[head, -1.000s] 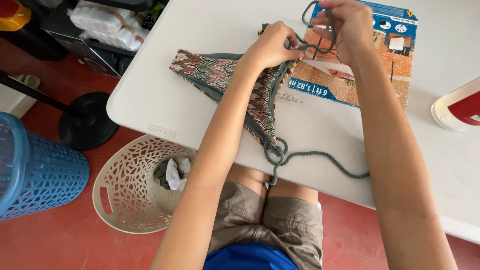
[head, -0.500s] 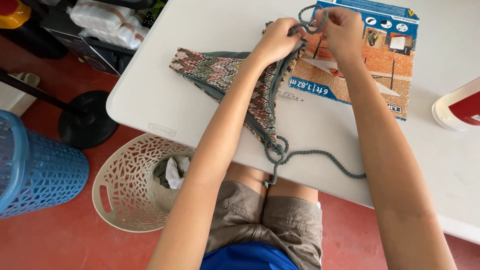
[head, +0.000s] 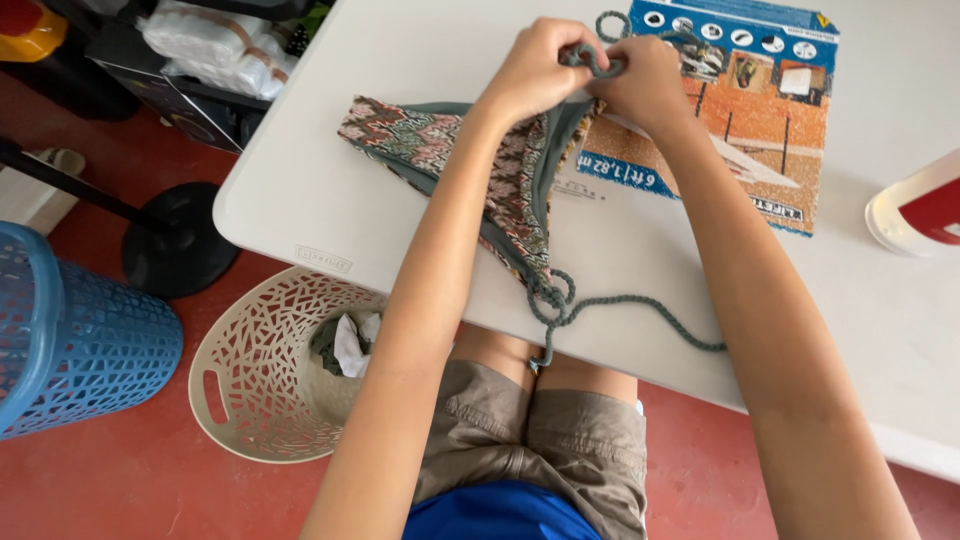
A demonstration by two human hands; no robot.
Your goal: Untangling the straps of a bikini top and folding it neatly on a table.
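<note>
The white table (head: 330,215), smooth and matte with a rounded corner, serves as the reference for all positions. Below its near edge, on the red floor, stands a cream plastic basket (head: 255,385) with an open lattice wall, holding crumpled white and green cloth; to the left of that is a blue plastic hamper (head: 70,345) with a fine grid wall. On the table's far side lies a flat printed cardboard sheet (head: 760,130), blue-bordered with an orange centre. At the table's right edge sits a white and red container (head: 915,210), only partly visible. Across the table's middle lies the patterned garment (head: 440,150), a thin knit fabric in zigzag pink, green and cream with grey-green lining, its lower tip reaching the near edge. A braided grey-green cord (head: 620,305) loops off that tip. At the garment's upper end, the left hand (head: 540,70) is closed, pinching fabric and cord; the right hand (head: 645,85) is likewise curled shut on the same cord, touching the left.
</note>
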